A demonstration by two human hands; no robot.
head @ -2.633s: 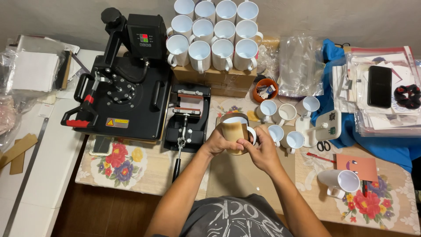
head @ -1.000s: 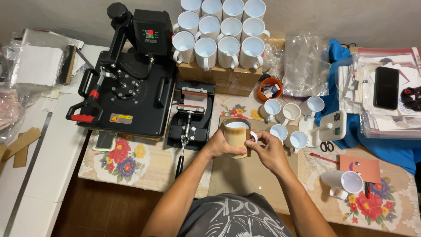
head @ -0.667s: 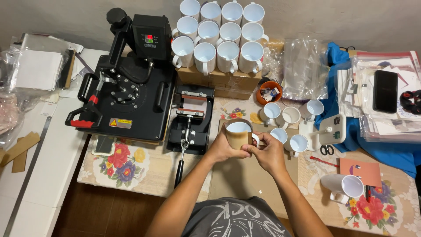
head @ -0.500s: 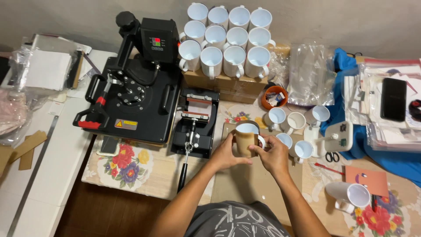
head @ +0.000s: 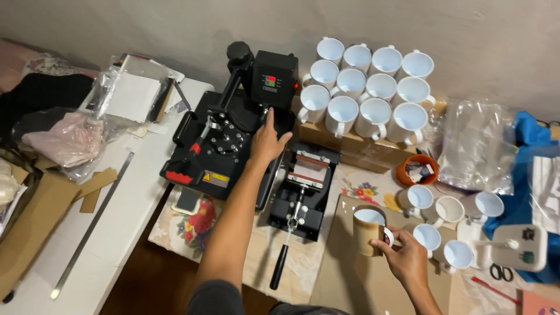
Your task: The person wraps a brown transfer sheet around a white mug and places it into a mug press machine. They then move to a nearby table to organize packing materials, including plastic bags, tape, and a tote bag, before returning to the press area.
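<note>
Wrapped mug [head: 368, 231] stands on desk [head: 344, 280], right hand [head: 404, 261] closed on its handle. Left hand [head: 267, 139] flat, fingers spread, on flat press [head: 227, 146]. Mug press [head: 303, 192] between the hands sits empty; pressing not yet done.

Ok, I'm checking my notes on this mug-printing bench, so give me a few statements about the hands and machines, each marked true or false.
1. The left hand rests on the large black flat heat press. True.
2. The right hand holds a white mug wrapped in brown paper by its handle. True.
3. The wrapped mug sits inside the small black mug press. False: it stands on the brown cardboard sheet, right of that press.
4. The stacked plain white mugs lie on the floor. False: they sit on a cardboard box by the wall.
</note>
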